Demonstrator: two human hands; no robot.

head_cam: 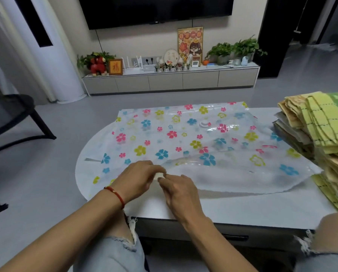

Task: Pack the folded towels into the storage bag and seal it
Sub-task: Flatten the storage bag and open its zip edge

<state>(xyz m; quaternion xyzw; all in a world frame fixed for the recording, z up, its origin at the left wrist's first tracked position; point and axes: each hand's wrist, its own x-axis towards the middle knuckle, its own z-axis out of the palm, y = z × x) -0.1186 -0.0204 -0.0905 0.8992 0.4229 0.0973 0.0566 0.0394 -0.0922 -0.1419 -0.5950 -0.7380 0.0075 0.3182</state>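
We have the clear plastic storage bag printed with pink, blue and yellow flowers (183, 142) lying flat across the white oval surface (242, 205), its round white valve (204, 123) toward the far side and its open edge nearest us. Our left hand (138, 178) and right hand (180, 190) meet at that near edge, fingers curled and pinching a small white piece (160, 176) between them, most likely the zip slider or a fold of the mouth; we cannot tell which. The stack of folded yellow, green and tan checked towels (321, 142) sits at the right end of the surface, beside the bag and not yet inside it. From here we judge the risks to be these: the slick film could slip from our pinch and the mouth fall closed again, the tall stack could topple or unfold when lifted because it overhangs the right edge, and a towel corner caught in the zip track would stop the seal holding
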